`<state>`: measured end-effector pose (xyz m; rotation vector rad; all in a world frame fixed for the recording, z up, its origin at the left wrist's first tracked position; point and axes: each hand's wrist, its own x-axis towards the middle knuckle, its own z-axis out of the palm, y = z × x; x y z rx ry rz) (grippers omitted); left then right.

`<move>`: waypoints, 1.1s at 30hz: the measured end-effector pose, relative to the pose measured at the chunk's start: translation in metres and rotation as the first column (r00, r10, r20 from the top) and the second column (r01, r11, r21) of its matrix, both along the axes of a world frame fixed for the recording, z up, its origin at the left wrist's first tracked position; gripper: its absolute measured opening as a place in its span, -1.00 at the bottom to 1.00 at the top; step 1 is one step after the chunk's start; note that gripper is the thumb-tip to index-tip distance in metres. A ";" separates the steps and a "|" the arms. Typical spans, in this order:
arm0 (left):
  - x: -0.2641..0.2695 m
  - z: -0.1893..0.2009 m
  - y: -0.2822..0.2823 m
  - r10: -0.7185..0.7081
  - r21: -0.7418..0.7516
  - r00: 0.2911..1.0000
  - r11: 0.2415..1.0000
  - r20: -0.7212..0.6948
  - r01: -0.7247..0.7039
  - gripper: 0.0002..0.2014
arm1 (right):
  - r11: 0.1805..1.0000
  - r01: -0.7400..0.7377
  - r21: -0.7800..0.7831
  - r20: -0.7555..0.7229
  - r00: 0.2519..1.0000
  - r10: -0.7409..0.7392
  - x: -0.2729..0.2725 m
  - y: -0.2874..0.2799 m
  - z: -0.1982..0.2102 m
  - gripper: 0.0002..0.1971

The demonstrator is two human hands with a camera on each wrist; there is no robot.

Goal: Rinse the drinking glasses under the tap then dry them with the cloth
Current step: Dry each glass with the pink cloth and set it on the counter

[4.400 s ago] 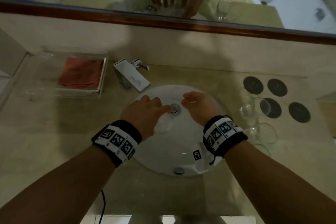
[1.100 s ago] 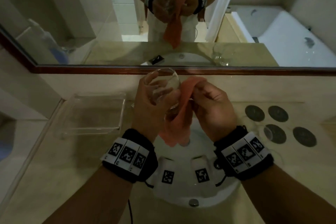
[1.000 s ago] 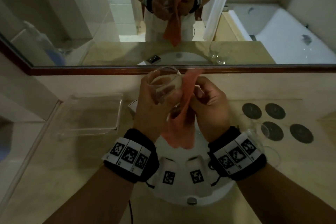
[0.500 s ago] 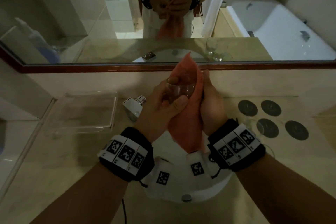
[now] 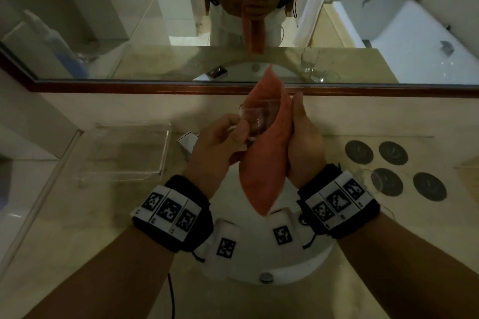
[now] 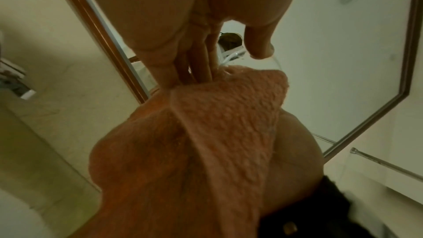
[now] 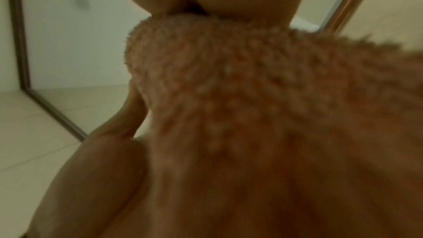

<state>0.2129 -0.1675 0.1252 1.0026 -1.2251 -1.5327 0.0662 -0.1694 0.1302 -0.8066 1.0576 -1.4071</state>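
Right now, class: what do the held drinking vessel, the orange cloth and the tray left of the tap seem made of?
Glass: clear glass, glossy; cloth shows through.
Cloth: terry-like fabric; nubby loops in wrist views.
Tray: transparent, probably acrylic or glass; counter visible through it.

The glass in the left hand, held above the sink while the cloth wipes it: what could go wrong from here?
1. The left hand holds the glass mostly with thumb and fingertips; if still wet, it might slip and break in the sink.
2. The right hand presses the cloth against the thin glass; too much pressure could crack it.
3. Other glasses stand close by the right wrist and could be knocked.
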 end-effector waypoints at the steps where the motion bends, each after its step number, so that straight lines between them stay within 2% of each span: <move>1: 0.001 0.000 -0.001 -0.012 -0.007 1.000 1.000 0.015 0.012 -0.71 | 1.000 0.000 0.025 0.035 0.999 -0.001 0.000 -0.001 0.000 -0.22; 4: -0.001 0.002 -0.002 -0.022 -0.076 0.993 0.997 0.112 0.030 -0.72 | 0.997 -0.028 0.071 0.108 0.994 0.021 0.002 -0.004 -0.002 -0.05; 6: -0.004 0.004 -0.002 0.013 -0.105 0.988 0.994 0.157 0.004 -0.68 | 0.996 0.016 0.084 0.095 0.995 -0.024 0.003 -0.004 -0.002 -0.17; 8: -0.008 0.005 -0.002 0.066 -0.165 0.975 0.986 0.212 -0.031 -0.64 | 0.997 0.068 0.048 -0.007 0.998 -0.068 0.001 -0.004 -0.004 -0.34; 10: -0.009 0.003 -0.002 0.128 -0.210 0.961 0.975 0.247 -0.076 -0.58 | 0.993 0.106 -0.047 -0.155 0.982 -0.112 0.002 -0.001 0.000 -0.43; 11: -0.009 0.002 -0.001 0.146 -0.206 0.957 0.974 0.250 -0.094 -0.54 | 0.991 0.098 -0.094 -0.179 0.977 -0.114 0.003 0.000 0.002 -0.45; 15: -0.012 0.003 0.001 0.114 -0.164 0.956 0.984 0.270 -0.070 -0.34 | 0.977 0.032 -0.211 -0.258 0.962 -0.087 0.009 -0.001 0.000 -0.44; 17: -0.014 0.006 0.002 0.086 -0.160 0.967 0.986 0.240 -0.048 -0.35 | 0.978 -0.011 -0.206 -0.292 0.955 -0.051 0.010 -0.003 -0.005 -0.37; 22: -0.017 0.002 0.001 0.037 -0.145 0.983 0.989 0.178 -0.011 -0.43 | 0.991 -0.107 -0.079 -0.113 0.989 0.098 0.005 0.000 -0.007 -0.29; 25: -0.017 0.002 -0.001 0.024 -0.059 0.989 0.998 0.149 -0.015 -0.48 | 0.994 -0.088 -0.058 -0.083 0.993 0.083 0.007 -0.002 -0.006 -0.17; 29: -0.017 0.006 -0.004 0.006 -0.039 0.985 0.999 0.173 0.001 -0.34 | 0.995 -0.053 -0.086 -0.052 0.997 0.048 0.005 0.000 -0.005 -0.36; 33: -0.013 0.008 -0.007 -0.037 -0.039 0.987 0.998 0.159 0.043 -0.44 | 0.994 -0.001 -0.105 -0.026 1.000 -0.002 0.002 0.002 -0.006 -0.39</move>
